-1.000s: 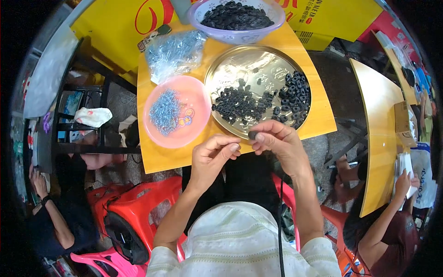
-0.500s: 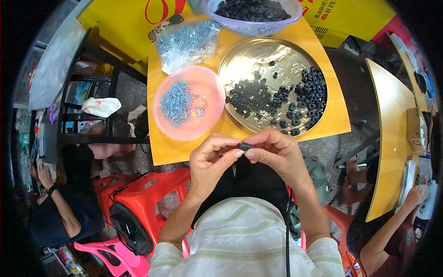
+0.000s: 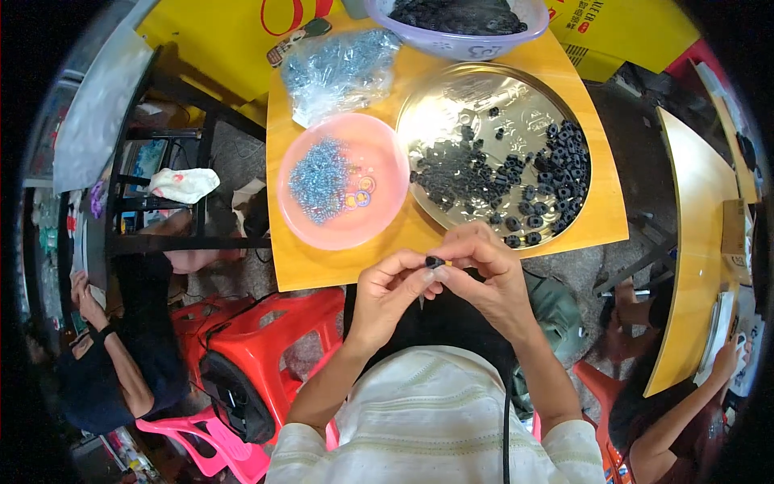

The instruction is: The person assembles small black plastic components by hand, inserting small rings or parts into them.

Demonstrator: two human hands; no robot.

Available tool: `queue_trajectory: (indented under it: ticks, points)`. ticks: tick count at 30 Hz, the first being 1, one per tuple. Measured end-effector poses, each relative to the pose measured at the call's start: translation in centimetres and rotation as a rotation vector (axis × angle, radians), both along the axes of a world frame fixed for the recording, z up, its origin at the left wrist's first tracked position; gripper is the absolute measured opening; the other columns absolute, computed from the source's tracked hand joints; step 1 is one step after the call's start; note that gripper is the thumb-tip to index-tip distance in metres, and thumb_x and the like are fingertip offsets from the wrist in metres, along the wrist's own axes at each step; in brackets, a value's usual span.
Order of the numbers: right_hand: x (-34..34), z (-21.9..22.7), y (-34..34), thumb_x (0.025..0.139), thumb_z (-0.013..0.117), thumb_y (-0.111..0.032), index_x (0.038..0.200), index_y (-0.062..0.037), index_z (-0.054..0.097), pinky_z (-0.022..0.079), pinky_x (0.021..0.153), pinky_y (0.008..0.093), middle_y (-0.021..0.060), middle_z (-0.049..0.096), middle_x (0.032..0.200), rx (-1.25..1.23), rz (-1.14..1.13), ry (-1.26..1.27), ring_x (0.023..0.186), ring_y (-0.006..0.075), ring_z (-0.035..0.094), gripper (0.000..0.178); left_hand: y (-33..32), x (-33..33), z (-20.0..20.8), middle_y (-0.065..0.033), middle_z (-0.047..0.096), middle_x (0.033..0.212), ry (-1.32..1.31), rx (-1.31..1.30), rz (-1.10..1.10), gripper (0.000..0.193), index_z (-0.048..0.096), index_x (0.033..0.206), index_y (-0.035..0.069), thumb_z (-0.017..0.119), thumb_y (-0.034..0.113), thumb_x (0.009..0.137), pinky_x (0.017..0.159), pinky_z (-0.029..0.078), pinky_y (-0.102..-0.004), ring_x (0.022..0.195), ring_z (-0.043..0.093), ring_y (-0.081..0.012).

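Person in a white shirt [image 3: 419, 403], dark-clad lap below the hands. Both hands meet just short of the near edge of a wooden table [image 3: 318, 273], fingertips almost together. Left hand [image 3: 389, 294]: thumb and forefinger pinched close, on the near-left side of a small black piece [image 3: 435, 262]; other fingers curled in behind. Right hand [image 3: 492, 278]: thumb and forefinger likewise drawn together on the same piece from the right, other fingers bent over. Piece sits between the two pinches, partly covered; its exact shape cannot be told. A thin pointed sliver [image 3: 421, 302] shows under the left fingertips, too small to identify.

Beyond the hands, on the table: to the left a pink bowl [image 3: 380, 216] with blue-grey beads [image 3: 317, 181] and a few ring-marked discs; to the right a round gold tray [image 3: 439, 101], fine black bits [image 3: 451, 173] heaped left, chunkier black rings [image 3: 568, 165] along its right side. Farther: a clear bag [image 3: 343, 73] of bluish bits, then a lilac bowl [image 3: 463, 48] of dark pieces. Yellow panel [image 3: 205, 48] behind.
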State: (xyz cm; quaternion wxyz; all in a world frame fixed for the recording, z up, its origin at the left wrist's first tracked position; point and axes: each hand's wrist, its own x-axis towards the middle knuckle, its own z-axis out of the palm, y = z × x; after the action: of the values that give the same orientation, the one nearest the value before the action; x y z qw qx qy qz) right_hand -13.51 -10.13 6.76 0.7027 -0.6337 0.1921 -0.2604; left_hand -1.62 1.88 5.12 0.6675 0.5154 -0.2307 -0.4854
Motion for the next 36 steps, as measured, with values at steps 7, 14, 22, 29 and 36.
queue_trajectory:
  ticks: [7,14,22,29,36]
  points:
    - [0.2,-0.7,0.2,0.090,0.057,-0.009,0.105,-0.0007,0.054,0.047,0.071,0.0202,0.0000,0.057,0.088,0.389,0.005,0.026,0.080,0.0063,0.058,0.018,-2.0,6.3,3.2,-0.0113,0.063,0.082,-1.125,0.282,0.215,0.012,0.067,0.090,-0.001,0.064,0.000,0.078,0.064,0.047,-0.0285,0.072,0.060,-0.0182]
    - [0.5,-1.0,-0.2,0.089,0.057,-0.006,0.103,-0.0003,0.054,0.047,0.072,0.0216,0.0044,0.061,0.096,0.396,-0.016,0.064,0.081,0.0078,0.057,0.016,-3.5,11.4,0.3,-0.0112,0.056,0.083,-1.411,0.334,0.143,0.016,0.066,0.091,0.003,0.065,0.002,0.075,0.069,0.045,-0.0335,0.078,0.057,-0.0262]
    - [0.9,-1.1,-0.2,0.089,0.059,-0.010,0.101,-0.0006,0.056,0.047,0.069,0.0188,-0.0006,0.057,0.087,0.426,-0.052,0.061,0.078,0.0043,0.055,0.016,-4.4,11.8,-0.6,-0.0111,0.055,0.088,-1.558,0.372,0.070,0.019,0.067,0.090,0.006,0.067,0.003,0.072,0.073,0.044,-0.0347,0.087,0.054,-0.0271]
    - [1.4,-0.9,0.2,0.089,0.060,-0.010,0.102,-0.0016,0.057,0.046,0.070,0.0185,-0.0013,0.057,0.087,0.466,-0.028,0.006,0.078,0.0036,0.053,0.016,-3.7,10.7,0.4,-0.0059,0.062,0.089,-0.792,0.154,0.276,0.011,0.065,0.094,0.002,0.063,0.005,0.083,0.068,0.047,-0.0245,0.073,0.058,-0.0118]
    - [2.3,-1.0,0.5,0.089,0.059,-0.009,0.108,-0.0004,0.056,0.046,0.070,0.0199,0.0003,0.057,0.088,0.339,0.008,0.026,0.077,0.0050,0.054,0.020,-2.4,8.4,1.2,-0.0077,0.065,0.090,0.045,0.020,0.255,0.015,0.061,0.101,-0.001,0.059,0.004,0.087,0.068,0.050,-0.0218,0.075,0.061,-0.0106]
